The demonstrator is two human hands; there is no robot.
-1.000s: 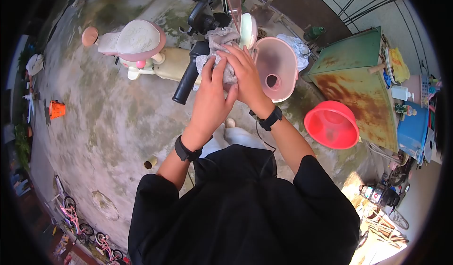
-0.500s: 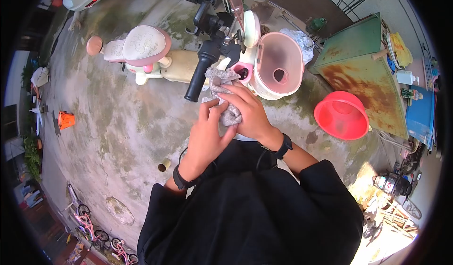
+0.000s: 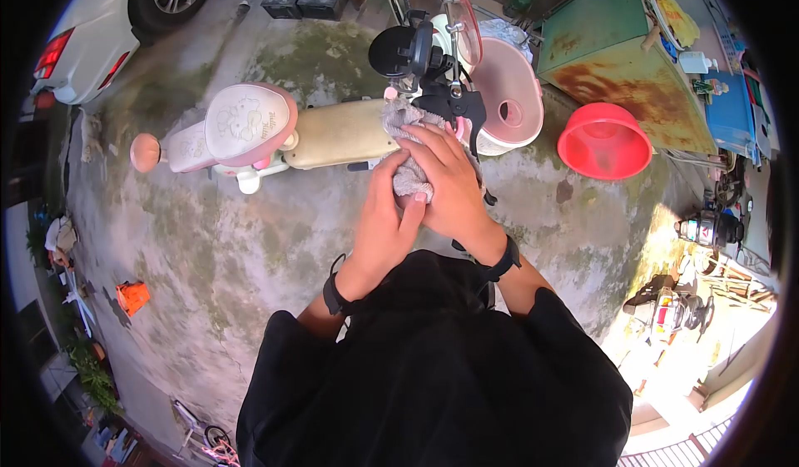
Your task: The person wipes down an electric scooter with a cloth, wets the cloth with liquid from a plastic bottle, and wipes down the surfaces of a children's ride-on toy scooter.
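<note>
A crumpled grey cloth point(image 3: 414, 182) is bunched between my two hands at the handlebar of a pink and cream scooter. My left hand point(image 3: 384, 217) grips the cloth's near left side, thumb and fingers closed on it. Over its right side lies my right hand point(image 3: 449, 180), fingers curled round the cloth. The black brake lever point(image 3: 476, 126) shows just beyond my right fingers. The handlebar grip is hidden, apparently beneath cloth and hands. A round black mirror point(image 3: 391, 52) stands above. To the left are the cream footboard point(image 3: 337, 134) and the printed seat point(image 3: 250, 121).
The scooter's pink front basket point(image 3: 506, 72) is right of the handlebar. A red basin point(image 3: 605, 142) stands on the concrete beside a rusty green cabinet point(image 3: 616, 59). A white car point(image 3: 91, 26) is at upper left, an orange object point(image 3: 132, 298) at far left.
The handlebar has turned, and its black grip, visible before, is now covered. Both hands and the cloth have shifted slightly right relative to the view. The camera view has also moved.
</note>
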